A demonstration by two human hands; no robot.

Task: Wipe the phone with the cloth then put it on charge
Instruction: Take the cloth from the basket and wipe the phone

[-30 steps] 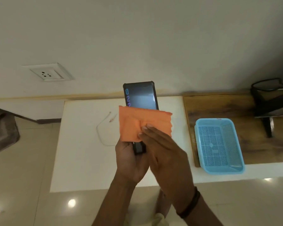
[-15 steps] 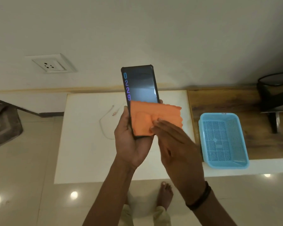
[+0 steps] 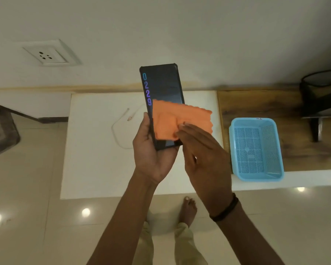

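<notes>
Two hands work above the white bench [image 3: 96, 169]: the left hand [image 3: 151, 157] clamps the phone [image 3: 161, 88] upright, steadying its screen, while the right hand's [image 3: 203, 155] flat fingers [image 3: 187, 129] press the orange cloth [image 3: 176, 121] against the glass.

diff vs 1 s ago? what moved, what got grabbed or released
The orange cloth under the right hand slid right across the phone screen. Left hand re-gripped higher along the phone's sides. Nothing released. Cable and blue basket unmoved on the table.
</notes>
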